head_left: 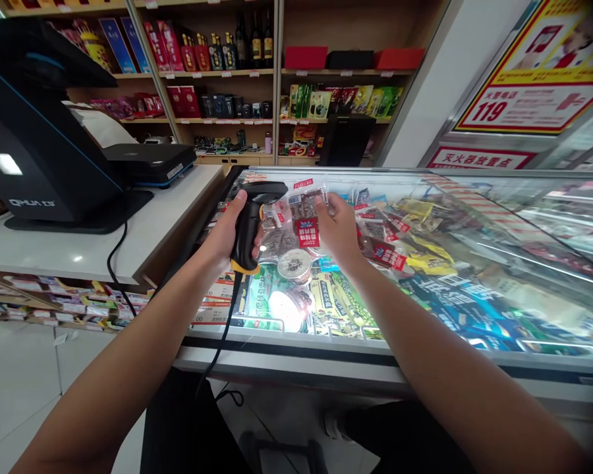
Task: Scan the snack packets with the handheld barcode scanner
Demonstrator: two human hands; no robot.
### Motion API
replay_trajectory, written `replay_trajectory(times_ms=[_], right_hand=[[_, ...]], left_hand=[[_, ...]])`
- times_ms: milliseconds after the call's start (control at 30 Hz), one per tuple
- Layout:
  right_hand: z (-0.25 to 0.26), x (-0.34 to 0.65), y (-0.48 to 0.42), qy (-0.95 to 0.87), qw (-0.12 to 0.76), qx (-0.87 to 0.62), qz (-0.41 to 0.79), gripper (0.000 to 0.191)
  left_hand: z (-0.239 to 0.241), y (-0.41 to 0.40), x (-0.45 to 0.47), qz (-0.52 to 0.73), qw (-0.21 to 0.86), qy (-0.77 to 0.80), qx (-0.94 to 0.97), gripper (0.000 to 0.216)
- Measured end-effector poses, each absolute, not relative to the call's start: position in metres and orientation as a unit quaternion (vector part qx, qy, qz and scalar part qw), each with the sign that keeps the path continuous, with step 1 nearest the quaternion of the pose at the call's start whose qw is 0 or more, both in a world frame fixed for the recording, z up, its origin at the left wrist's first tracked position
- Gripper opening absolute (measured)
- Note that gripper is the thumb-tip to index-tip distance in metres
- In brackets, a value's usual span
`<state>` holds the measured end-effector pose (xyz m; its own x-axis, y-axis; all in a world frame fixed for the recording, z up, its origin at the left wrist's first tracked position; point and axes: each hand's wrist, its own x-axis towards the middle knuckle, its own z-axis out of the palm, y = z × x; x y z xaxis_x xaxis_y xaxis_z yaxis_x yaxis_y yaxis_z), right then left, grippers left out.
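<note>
The left hand (237, 227) is wrapped firmly around the grip of a black handheld barcode scanner (252, 220), whose head points rightward toward a clear plastic snack packet (304, 220) with a red label; its cable (222, 342) hangs down in front of the chest freezer (425, 368). The right hand (338, 230) holds that packet up just above the freezer's glass lid, fingers (332, 204) pinched narrowly on its right edge, so the packet sits between the two hands, close to the scanner's head. Judging from this, the pick-up and aiming are done: item and scanner are both in hand and facing each other. Whether a read has registered cannot be told, since no beam or screen confirmation shows. A bright spot on the glass below the packet may be only a ceiling reflection. What seems left is the read itself and putting the packet down. To the left of the freezer, the white desk (143, 237) carries a black point-of-sale terminal (39, 158) with its screen turned away; behind the freezer stand shelves (277, 72) of boxed and bottled goods.
</note>
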<state>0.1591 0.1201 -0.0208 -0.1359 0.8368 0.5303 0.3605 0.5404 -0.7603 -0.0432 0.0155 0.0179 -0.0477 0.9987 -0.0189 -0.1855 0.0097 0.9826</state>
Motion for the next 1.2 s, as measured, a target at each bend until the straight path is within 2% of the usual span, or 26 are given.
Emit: replay_trajectory(times_ms=[233,467,667,833,933,1000,1100,1200], right_hand=[[-0.017,0.161,0.119,-0.722,0.504,-0.415,0.23,0.03],[-0.028,0.16,0.128,-0.717,0.532,-0.389,0.225,0.041],[-0.022,0.184,0.152,-0.707,0.519,-0.447,0.175,0.026],[-0.019,0.216,0.173,-0.719,0.411,-0.559,0.04,0.04],[-0.022,0.203,0.162,-0.746,0.383,-0.544,-0.016,0.041],[-0.028,0.179,0.143,-0.794,0.363,-0.487,0.028,0.033],[-0.044,0.136,0.107,-0.849,0.3,-0.362,0.242,0.037],[-0.059,0.106,0.078,-0.904,0.227,-0.316,0.178,0.053]], left_hand=[[0.018,0.013,-0.042,0.534,0.543,0.465,0.452,0.066],[0.02,0.011,-0.039,0.52,0.555,0.475,0.443,0.067],[0.022,0.014,-0.046,0.569,0.526,0.456,0.438,0.068],[0.023,0.017,-0.056,0.634,0.463,0.45,0.425,0.07],[0.024,0.018,-0.059,0.654,0.438,0.452,0.42,0.071],[0.024,0.019,-0.059,0.659,0.426,0.459,0.418,0.072],[0.024,0.02,-0.061,0.666,0.411,0.467,0.411,0.075],[0.024,0.022,-0.064,0.678,0.396,0.47,0.402,0.079]])
